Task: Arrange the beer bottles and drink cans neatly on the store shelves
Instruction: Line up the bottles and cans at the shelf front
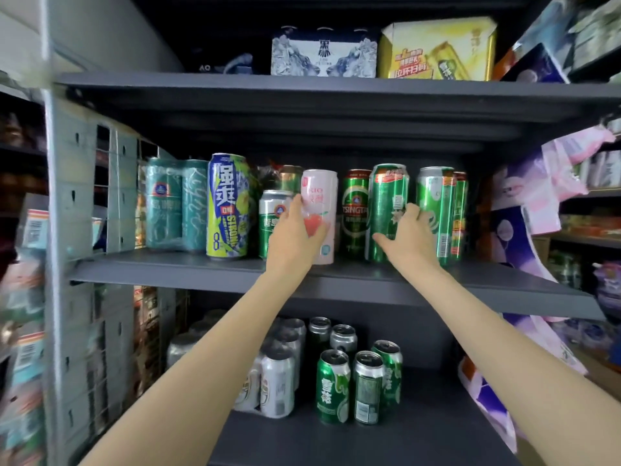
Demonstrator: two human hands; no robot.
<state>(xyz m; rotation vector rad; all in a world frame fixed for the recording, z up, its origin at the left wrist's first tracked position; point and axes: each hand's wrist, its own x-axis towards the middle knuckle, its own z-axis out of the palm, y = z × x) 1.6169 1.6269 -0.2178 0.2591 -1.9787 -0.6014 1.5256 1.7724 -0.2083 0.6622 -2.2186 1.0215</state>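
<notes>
Dark grey store shelving fills the view, and the middle shelf (201, 269) carries an upright row of drink cans. Taking the pink can (321, 196) as the landmark: the left hand (295, 235) grips it from its left side, fingers wrapped round the lower half, with the can standing on the shelf. Just left of it stands a short green-and-silver can (273, 223), partly hidden by that hand, then a tall blue-and-lime can (228, 205), and further left a shrink-wrapped pack of teal cans (176, 203). Just right of the pink can stands a green Tsingtao can (354, 210), set slightly back. Next right, the right hand (408, 237) grasps a tall green can (388, 200), thumb on its front and fingers round its right side; the can leans a little. Beyond it stand two more green cans (435, 203). Above the pink can, the upper shelf holds a blue-and-white carton (324, 53) and a yellow carton (437, 50). Below it, the lower shelf holds wrapped silver cans (277, 381) and loose green cans (332, 386).
</notes>
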